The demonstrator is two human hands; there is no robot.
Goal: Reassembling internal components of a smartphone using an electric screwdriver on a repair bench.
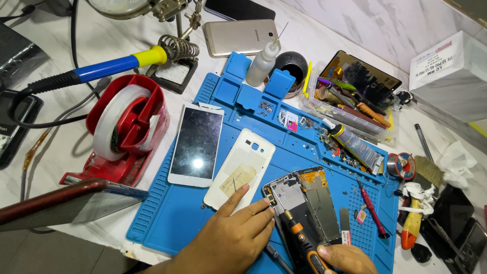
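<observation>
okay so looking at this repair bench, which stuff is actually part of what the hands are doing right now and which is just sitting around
In use:
left hand, steadying the opened phone frame
right hand, gripping the orange-and-black screwdriver, tip on the frame
blue work mat under it all

Lying about:
white back cover
white-framed screen
red tape dispenser
soldering iron
gold phone
squeeze bottle
red screwdriver

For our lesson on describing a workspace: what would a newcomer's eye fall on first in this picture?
The bright blue repair mat fills the middle, with an opened phone frame near its lower edge. The left hand steadies that frame while the right hand holds an orange and black screwdriver over it. At the left, a large red tape dispenser stands beside a white phone screen.
</observation>
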